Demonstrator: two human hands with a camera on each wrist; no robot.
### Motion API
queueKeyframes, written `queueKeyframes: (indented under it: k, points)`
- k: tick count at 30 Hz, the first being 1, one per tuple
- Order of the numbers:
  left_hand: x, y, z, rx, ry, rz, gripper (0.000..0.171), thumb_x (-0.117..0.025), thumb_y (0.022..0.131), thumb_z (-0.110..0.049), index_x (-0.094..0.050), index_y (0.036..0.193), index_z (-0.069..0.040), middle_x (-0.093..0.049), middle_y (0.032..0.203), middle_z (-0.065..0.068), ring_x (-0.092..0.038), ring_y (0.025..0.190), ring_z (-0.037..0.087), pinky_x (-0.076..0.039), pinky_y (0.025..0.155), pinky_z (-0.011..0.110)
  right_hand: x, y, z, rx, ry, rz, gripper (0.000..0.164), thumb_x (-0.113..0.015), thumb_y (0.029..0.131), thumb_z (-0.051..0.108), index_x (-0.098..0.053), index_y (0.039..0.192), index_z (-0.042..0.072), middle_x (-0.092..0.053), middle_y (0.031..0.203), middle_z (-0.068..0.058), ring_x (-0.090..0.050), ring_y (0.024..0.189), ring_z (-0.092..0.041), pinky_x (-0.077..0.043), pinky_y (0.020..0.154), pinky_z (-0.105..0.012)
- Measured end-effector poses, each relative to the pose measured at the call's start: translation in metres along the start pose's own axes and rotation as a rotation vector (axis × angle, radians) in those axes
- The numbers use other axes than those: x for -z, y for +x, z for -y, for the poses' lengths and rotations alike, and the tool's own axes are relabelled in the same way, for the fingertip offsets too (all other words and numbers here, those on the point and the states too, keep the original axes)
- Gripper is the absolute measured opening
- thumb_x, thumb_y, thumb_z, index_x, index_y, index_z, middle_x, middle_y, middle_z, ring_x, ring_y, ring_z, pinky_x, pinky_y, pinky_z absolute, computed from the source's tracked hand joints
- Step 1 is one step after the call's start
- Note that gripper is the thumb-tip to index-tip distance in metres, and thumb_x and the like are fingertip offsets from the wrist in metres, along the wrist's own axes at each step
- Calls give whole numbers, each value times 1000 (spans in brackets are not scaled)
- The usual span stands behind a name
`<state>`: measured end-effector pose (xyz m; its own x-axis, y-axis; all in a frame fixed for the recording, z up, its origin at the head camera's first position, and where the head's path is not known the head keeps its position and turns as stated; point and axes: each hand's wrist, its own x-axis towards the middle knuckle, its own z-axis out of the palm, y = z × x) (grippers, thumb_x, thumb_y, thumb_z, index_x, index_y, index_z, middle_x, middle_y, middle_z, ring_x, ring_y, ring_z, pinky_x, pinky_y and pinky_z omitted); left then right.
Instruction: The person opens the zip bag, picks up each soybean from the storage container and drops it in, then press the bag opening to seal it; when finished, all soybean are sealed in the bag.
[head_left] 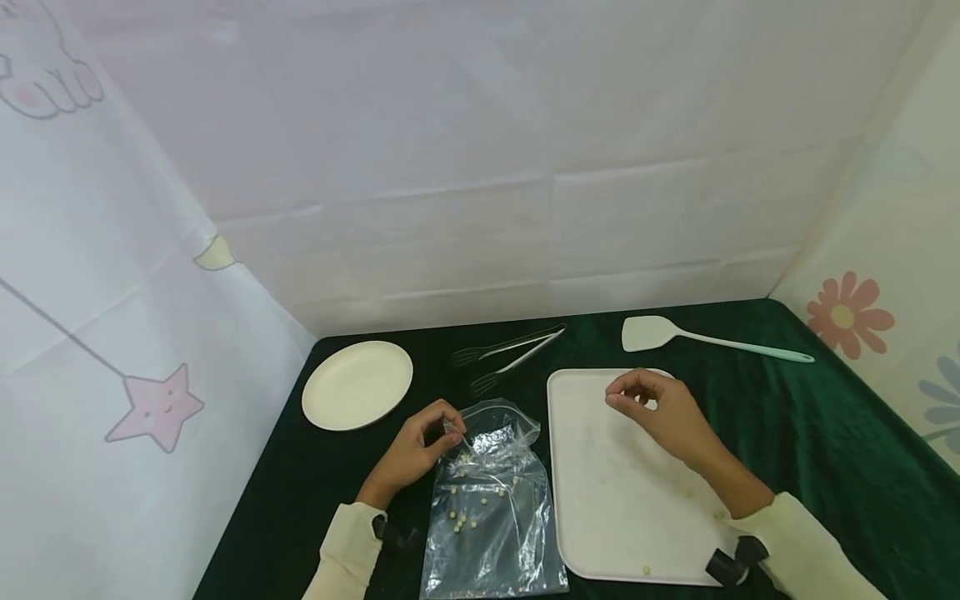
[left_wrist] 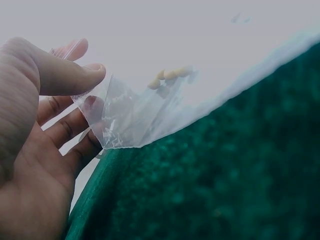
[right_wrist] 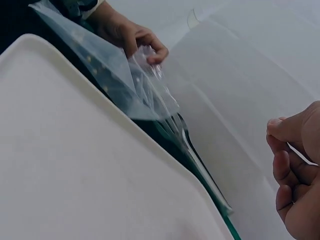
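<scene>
A clear zip-top bag (head_left: 491, 508) with several small pale yellow balls (head_left: 459, 523) inside lies at the table's front middle. Its upper left edge is pinched between the thumb and fingers of my left hand (head_left: 415, 447); in the left wrist view the thumb (left_wrist: 75, 75) presses on the plastic. Above the far part of a white tray (head_left: 622, 500) is my right hand (head_left: 667, 417), fingers curled and thumb close to the index fingertip. No object shows between those fingertips in the right wrist view (right_wrist: 300, 165). A few pale balls (head_left: 647, 570) lie on the tray.
A white round plate (head_left: 357, 386) sits at the back left. Metal tongs (head_left: 517, 358) lie behind the bag. A white spatula with a pale green handle (head_left: 742, 342) rests behind the tray. Cloth walls (head_left: 480, 167) stand around the green-covered table.
</scene>
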<state>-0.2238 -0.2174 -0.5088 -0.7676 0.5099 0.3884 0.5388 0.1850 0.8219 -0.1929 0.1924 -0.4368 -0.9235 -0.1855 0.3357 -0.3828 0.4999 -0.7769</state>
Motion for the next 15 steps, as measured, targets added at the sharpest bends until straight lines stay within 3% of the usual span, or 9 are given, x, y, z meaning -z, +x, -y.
queueKeyframes:
  k: [6,15]
  points:
    - [2,0,0,13,8,-2,13,-65,98,-7,-64,108,-16,-61,104,2,-56,88,21,-50,75,37,-35,16,11,-60,154,39,15,-74,92,36,-71,100,25,-69,94,5,-56,85,-23,-48,69,-29]
    - [1,-1,-3,2,2,-2,12,-65,98,-7,-64,109,-14,-61,105,5,-57,88,22,-51,75,37,-84,29,20,-29,178,153,15,-72,92,43,-71,101,32,-69,96,9,-58,87,-19,-49,76,-35]
